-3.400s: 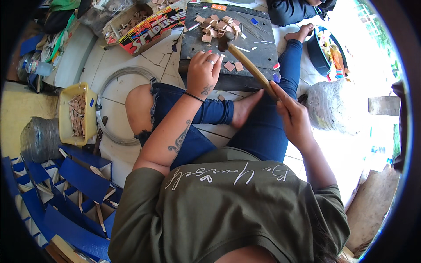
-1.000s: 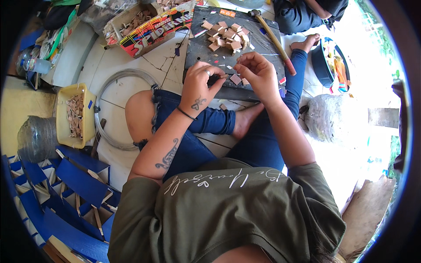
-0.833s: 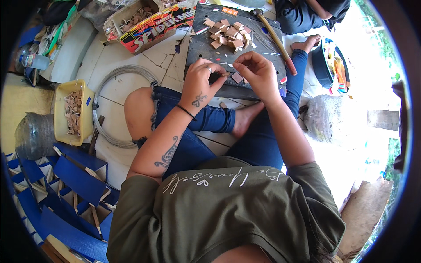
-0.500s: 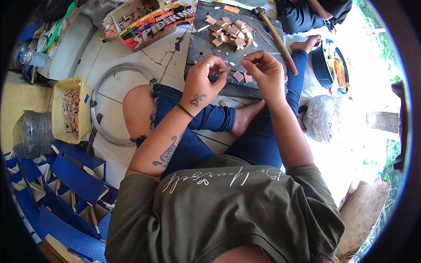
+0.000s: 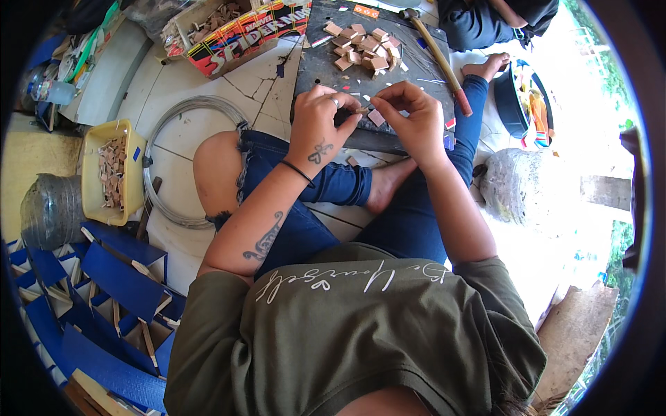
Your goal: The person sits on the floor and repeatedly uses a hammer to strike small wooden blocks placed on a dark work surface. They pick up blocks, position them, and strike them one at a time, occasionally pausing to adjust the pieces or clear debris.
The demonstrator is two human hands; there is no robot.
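Over the dark slab point(image 5: 326, 59) at twelve o'clock, we pinch one small wooden piece point(image 5: 363, 109) between our left hand point(image 5: 320, 128) and right hand point(image 5: 411, 119), fingertips closed on it, raised for close handling. The block pile point(image 5: 364, 47) and hammer point(image 5: 437, 52) lie beyond.

bright daylight, overexposed at right; sharp centre, fisheye bending, black rim.

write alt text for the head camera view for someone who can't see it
Seen from above, a seated person's left hand and right hand meet over a dark slab, pinching something too small to identify. A pile of small wooden blocks and a hammer lie on the slab; a yellow tub sits to the left.
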